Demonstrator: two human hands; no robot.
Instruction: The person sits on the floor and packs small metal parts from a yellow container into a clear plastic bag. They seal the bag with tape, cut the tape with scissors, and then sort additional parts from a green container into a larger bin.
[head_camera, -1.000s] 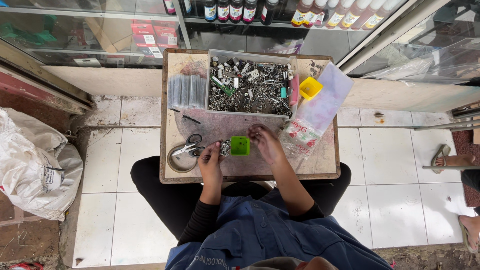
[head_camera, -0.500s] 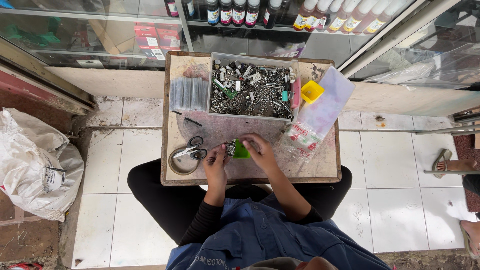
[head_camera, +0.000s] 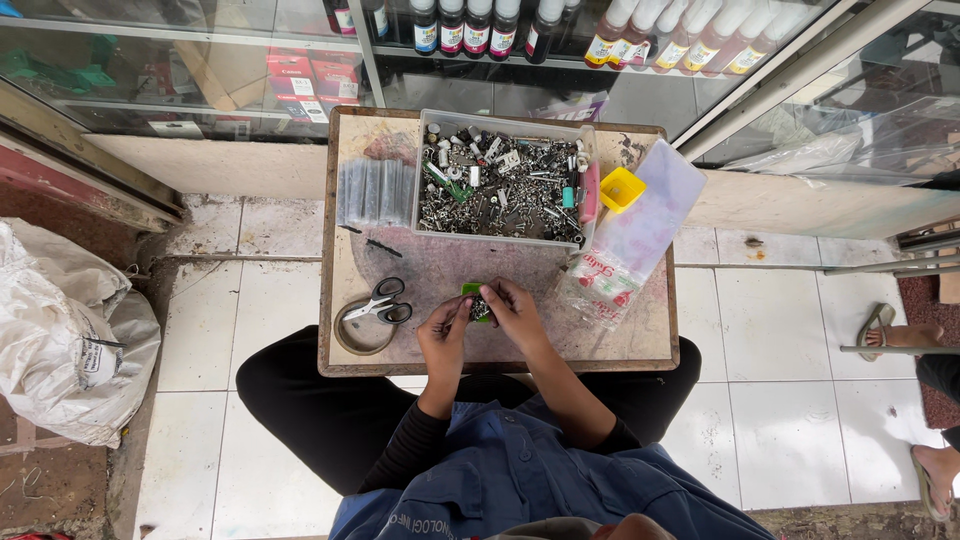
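The head view looks straight down on a person seated on a tiled floor at a low wooden table (head_camera: 345, 300). Both hands meet over the near middle of the board. The left hand (head_camera: 443, 338) has its fingers curled in, pinching something too small to make out. The right hand (head_camera: 515, 310) closes its fingers around a small green container (head_camera: 472, 291), which shows just beyond the fingertips with dark little pieces at its mouth; thumb and fingers are drawn close together, not spread.

Beyond the fingers, at the far side of the table, stands a clear plastic bin (head_camera: 505, 180) heaped with small metal parts, screws and bits. It looks full, so most of the sorting seems left to do. Just right of that bin sits a small yellow tray (head_camera: 621, 188), and its contents cannot be read from here. To the right of the fingers lies a clear plastic bag (head_camera: 630, 240) with red print, flat and seemingly little filled. To the left of the fingers rest a pair of scissors (head_camera: 382, 302) on a roll of tape (head_camera: 360, 328), both untouched. Further off on that side lies a stack of small clear bags (head_camera: 374, 192), apparently unused.

By this showing, the work is at an early stage: one small portion is in hand.
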